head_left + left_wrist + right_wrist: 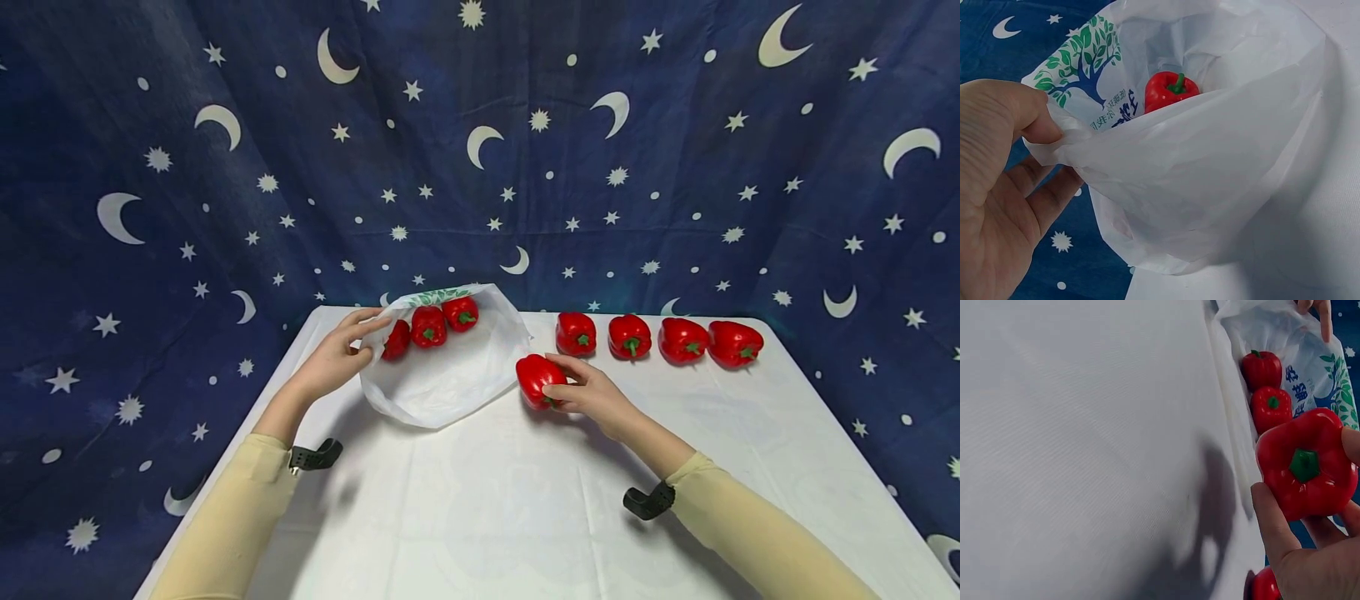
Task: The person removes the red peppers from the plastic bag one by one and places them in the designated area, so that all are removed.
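A white plastic bag (450, 383) with a green and blue tree print lies on the table, its mouth spread open. Inside it are three red bell peppers (428, 327). My left hand (335, 357) pinches the bag's rim between thumb and fingers at its left side, clearly seen in the left wrist view (1007, 169). Just outside the bag's right edge, my right hand (592, 395) grips another red bell pepper (537, 379). In the right wrist view this held pepper (1307, 464) shows its green stem toward the camera, with fingers and thumb around its sides.
Several more red bell peppers (630, 337) stand in a row at the back right of the table. White cloth covers the table (480, 517). Behind it hangs a dark blue curtain (450, 167) with moons and stars. Each wrist wears a black strap mount (649, 501).
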### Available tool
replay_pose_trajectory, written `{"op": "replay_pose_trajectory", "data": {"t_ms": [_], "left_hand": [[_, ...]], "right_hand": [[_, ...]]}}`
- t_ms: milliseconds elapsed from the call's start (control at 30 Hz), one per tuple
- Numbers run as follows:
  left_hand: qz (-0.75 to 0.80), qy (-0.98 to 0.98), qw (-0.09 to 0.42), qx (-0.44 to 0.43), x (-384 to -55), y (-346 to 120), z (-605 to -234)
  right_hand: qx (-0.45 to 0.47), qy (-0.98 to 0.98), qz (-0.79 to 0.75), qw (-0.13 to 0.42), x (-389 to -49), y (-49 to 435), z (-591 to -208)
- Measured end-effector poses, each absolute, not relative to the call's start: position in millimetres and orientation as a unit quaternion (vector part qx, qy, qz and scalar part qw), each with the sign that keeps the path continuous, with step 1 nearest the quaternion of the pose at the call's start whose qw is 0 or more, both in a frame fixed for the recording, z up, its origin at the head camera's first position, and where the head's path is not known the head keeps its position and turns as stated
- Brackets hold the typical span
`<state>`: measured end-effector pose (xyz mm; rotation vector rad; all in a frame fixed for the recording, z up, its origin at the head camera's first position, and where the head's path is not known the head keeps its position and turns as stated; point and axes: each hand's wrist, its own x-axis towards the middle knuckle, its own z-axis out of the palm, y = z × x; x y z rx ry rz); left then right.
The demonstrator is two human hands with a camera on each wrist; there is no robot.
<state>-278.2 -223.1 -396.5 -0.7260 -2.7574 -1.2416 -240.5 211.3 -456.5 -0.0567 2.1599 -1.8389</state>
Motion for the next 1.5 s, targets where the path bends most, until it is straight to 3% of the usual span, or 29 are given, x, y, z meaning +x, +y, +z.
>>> {"op": "replay_pose_trajectory", "data": {"t_ms": [667, 1500], "left_hand": [[-0.391, -0.890, 0.019, -0.235, -278.8, -225.3, -397.5], [-0.396, -0.887, 0.016, -0.237, -279.0, -223.6, -398.3]], "right_hand": [[0.059, 0.777, -0.613, 0.129, -224.9, 247.8, -460.3], [0.064, 0.789, -0.601, 0.113, -219.4, 252.0, -471.0]]}}
